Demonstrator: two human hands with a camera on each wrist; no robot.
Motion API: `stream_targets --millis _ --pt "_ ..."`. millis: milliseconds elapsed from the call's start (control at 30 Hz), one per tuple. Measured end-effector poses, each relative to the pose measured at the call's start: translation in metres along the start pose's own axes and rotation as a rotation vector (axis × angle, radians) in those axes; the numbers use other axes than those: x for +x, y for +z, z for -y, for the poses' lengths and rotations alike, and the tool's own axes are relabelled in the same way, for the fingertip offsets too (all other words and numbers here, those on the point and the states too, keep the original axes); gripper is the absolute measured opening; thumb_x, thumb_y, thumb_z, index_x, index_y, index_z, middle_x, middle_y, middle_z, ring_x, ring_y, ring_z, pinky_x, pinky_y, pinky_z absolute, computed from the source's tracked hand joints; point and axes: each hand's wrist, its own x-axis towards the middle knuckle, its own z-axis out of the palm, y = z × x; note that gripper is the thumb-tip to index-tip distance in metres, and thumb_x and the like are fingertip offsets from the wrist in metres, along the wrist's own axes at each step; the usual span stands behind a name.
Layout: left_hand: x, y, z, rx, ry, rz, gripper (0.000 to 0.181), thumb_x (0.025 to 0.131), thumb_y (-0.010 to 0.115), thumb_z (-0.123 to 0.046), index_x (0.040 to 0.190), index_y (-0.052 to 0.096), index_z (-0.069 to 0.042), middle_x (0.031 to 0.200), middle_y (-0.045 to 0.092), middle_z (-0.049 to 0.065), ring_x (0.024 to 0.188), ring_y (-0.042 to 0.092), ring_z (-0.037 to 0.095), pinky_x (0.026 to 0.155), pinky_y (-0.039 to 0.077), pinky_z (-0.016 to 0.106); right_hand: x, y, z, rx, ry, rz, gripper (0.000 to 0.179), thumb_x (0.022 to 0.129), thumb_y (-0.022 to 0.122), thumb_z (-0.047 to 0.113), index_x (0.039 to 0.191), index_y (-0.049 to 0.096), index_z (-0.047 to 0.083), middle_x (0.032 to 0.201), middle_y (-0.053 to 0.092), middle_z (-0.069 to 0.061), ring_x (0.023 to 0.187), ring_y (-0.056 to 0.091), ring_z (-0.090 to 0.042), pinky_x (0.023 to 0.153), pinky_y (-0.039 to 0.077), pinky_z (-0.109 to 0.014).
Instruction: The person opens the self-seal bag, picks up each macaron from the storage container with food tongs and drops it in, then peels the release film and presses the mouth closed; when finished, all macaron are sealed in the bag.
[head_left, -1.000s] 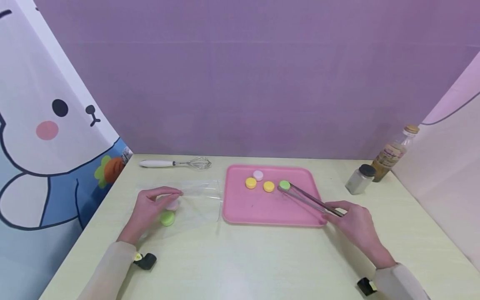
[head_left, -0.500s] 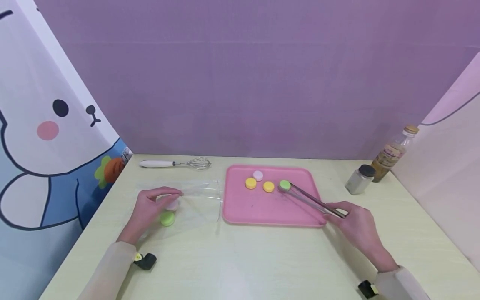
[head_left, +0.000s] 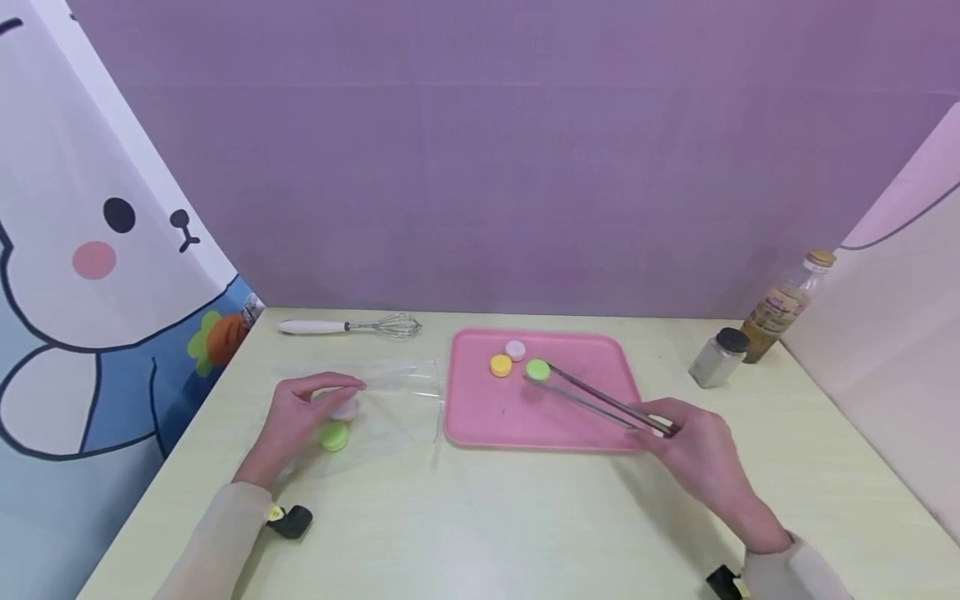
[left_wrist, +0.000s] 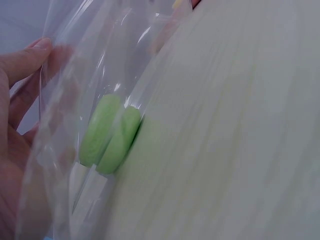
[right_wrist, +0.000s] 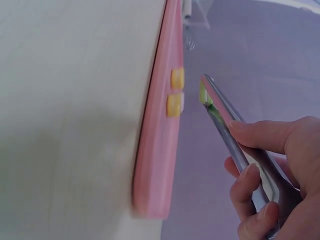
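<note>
My left hand (head_left: 303,421) pinches the upper edge of a clear plastic bag (head_left: 397,408) lying on the table. Inside it are a green macaron (left_wrist: 107,135) and a pale pink one (head_left: 345,408), partly behind the fingers. My right hand (head_left: 697,450) grips metal tongs (head_left: 600,402), whose tips hold another green macaron (head_left: 537,370) raised over the pink tray (head_left: 480,425). On that tray sit a yellow macaron (head_left: 501,365) and a pale lilac one (head_left: 515,350). A second yellow macaron (right_wrist: 177,78) shows in the right wrist view; from the head, the raised green one covers it.
A whisk (head_left: 352,327) with a white handle lies along the back left. To the right of the tray stand a black-capped jar (head_left: 720,358) and a corked bottle (head_left: 783,308). A purple backdrop (head_left: 510,167) rises behind the table's rear edge.
The tongs have lifted the green macaron and carried it left, over the right-hand yellow macaron. My right hand moved left with them; the left hand has stayed in place.
</note>
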Motion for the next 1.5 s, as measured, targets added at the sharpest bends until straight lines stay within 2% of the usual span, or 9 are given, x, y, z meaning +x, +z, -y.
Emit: stream_targets --millis 167,333,500,667,833,967,1133,1267,1500 --pt "0.001 0.002 -0.002 -0.004 0.019 0.000 0.025 0.096 0.073 -0.024 0.113 0.077 -0.006 0.115 0.074 0.005 0.115 0.061 0.004 0.113 0.031 0.049 0.001 0.004 0.015 0.025 -0.060 0.008 0.032 0.074 0.091 0.014 0.104 0.080 0.016 0.092 0.075 0.005 0.052 0.049 -0.001 0.046 0.040 -0.021" --pt "0.001 0.002 -0.002 0.000 0.016 -0.002 0.025 0.096 0.073 -0.024 0.113 0.077 -0.006 0.116 0.074 0.005 0.116 0.060 0.004 0.113 0.031 0.050 0.000 0.009 0.029 0.060 -0.111 0.039 0.033 0.074 0.092 0.015 0.104 0.080 0.020 0.087 0.072 0.010 0.052 0.046 0.000 0.045 0.039 -0.019" --pt "0.000 0.002 -0.002 0.008 0.006 -0.003 0.026 0.096 0.073 -0.025 0.114 0.077 -0.007 0.116 0.074 0.003 0.118 0.060 0.005 0.112 0.032 0.048 0.000 0.021 0.042 0.083 -0.156 0.077 0.032 0.074 0.092 0.016 0.104 0.080 0.020 0.094 0.074 0.010 0.053 0.047 0.000 0.047 0.040 -0.021" --pt "0.000 0.002 -0.002 -0.006 0.005 0.000 0.027 0.096 0.073 -0.026 0.114 0.077 -0.007 0.116 0.074 0.002 0.118 0.059 0.006 0.114 0.029 0.052 0.004 0.036 0.056 0.105 -0.159 0.113 0.032 0.073 0.092 0.015 0.103 0.081 0.019 0.096 0.073 0.011 0.056 0.049 0.000 0.049 0.042 -0.021" --pt "0.002 0.003 -0.003 -0.010 0.014 0.004 0.026 0.096 0.073 -0.025 0.113 0.077 -0.007 0.117 0.074 0.002 0.118 0.060 0.007 0.114 0.029 0.048 0.011 0.052 0.069 0.124 -0.178 0.142 0.032 0.072 0.092 0.015 0.102 0.081 0.018 0.097 0.075 0.009 0.062 0.052 0.000 0.051 0.045 -0.021" --pt "0.003 0.003 -0.003 -0.011 0.026 0.007 0.026 0.096 0.073 -0.025 0.113 0.077 -0.006 0.116 0.074 0.004 0.118 0.061 0.008 0.113 0.031 0.046 0.018 0.065 0.078 0.102 -0.187 0.153 0.030 0.074 0.092 0.018 0.102 0.081 0.019 0.098 0.075 0.011 0.069 0.060 -0.006 0.058 0.046 -0.022" --pt "0.002 0.003 -0.002 -0.004 0.014 0.004 0.026 0.096 0.073 -0.026 0.113 0.077 -0.007 0.116 0.074 0.002 0.118 0.059 0.006 0.113 0.030 0.052 0.028 0.081 0.088 0.076 -0.203 0.177 0.028 0.076 0.090 0.022 0.102 0.081 0.018 0.096 0.075 0.010 0.078 0.066 -0.013 0.066 0.049 -0.026" --pt "0.001 0.002 -0.002 -0.006 0.010 0.004 0.027 0.096 0.073 -0.027 0.113 0.077 -0.007 0.116 0.074 0.002 0.118 0.059 0.006 0.114 0.030 0.053 0.035 0.092 0.097 0.048 -0.210 0.200 0.028 0.077 0.089 0.026 0.103 0.080 0.020 0.096 0.076 0.009 0.079 0.065 -0.009 0.069 0.050 -0.027" --pt "0.001 0.002 0.000 -0.009 0.037 0.000 0.026 0.096 0.073 -0.026 0.113 0.078 -0.008 0.116 0.074 0.003 0.119 0.060 0.008 0.114 0.031 0.043 0.050 0.110 0.112 0.027 -0.186 0.274 0.030 0.080 0.086 0.030 0.108 0.079 0.023 0.100 0.076 0.012 0.078 0.059 -0.003 0.070 0.049 -0.026"
